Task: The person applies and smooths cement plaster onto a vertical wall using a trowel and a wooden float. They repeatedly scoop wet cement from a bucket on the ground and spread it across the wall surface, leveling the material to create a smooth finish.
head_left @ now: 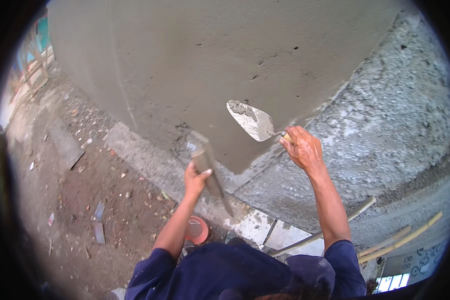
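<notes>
My right hand (305, 149) grips the wooden handle of a pointed trowel (252, 121). Grey mortar clings along the upper edge of its pale blade, which is in front of the smooth grey plaster (185, 60). Lower and to the left, my left hand (194, 182) is closed around a long flat plastering float (215, 184), tilted steeply and smeared by motion. The float is near the plaster's lower edge; whether it touches the wall I cannot tell. To the right, the plaster meets a rough, lumpy grey surface (385, 110) along a slanting border.
A concrete ledge (145, 159) runs along the wall's foot. A reddish bucket (197, 230) stands below my left forearm. Wooden poles (407, 239) lean at the lower right. Rubble and a flat grey sheet (65, 143) lie on the dirt ground (130, 215).
</notes>
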### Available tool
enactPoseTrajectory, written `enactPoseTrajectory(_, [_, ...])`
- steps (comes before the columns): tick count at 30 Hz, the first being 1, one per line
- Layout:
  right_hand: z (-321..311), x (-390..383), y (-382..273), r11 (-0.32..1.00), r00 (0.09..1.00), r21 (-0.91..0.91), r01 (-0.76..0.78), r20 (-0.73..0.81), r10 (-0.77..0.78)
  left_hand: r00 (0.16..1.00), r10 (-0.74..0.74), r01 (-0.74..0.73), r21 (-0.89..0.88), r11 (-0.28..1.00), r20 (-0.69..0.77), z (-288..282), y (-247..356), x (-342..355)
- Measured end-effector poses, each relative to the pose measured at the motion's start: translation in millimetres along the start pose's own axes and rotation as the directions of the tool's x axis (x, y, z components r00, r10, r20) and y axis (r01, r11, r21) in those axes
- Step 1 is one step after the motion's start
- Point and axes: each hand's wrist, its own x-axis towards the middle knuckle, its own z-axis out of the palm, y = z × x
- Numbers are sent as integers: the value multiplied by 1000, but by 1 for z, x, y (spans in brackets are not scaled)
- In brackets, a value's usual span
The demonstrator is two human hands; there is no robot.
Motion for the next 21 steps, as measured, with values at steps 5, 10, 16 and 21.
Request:
enactPoseTrajectory(5, [-81,1,-22,997,983,-72,-41,177,54,944,111,-93,73,993,-312,-103,-19,-38])
enactPoseTrajectory(10, [-118,-8,-33,954,910,299,-28,403,-100,733,166,-142,90,986,-659,-214,11,-84])
enactPoseTrajectory(16, [-81,32,-11,732,628,472,-491,775,-78,511,218,-185,141,972,-831,-288,20,-130])
enactPoseTrajectory(21, [-108,99,54,599,912,739,-309,50,408,436,244,-149,198,969,-866,-284,9,-154])
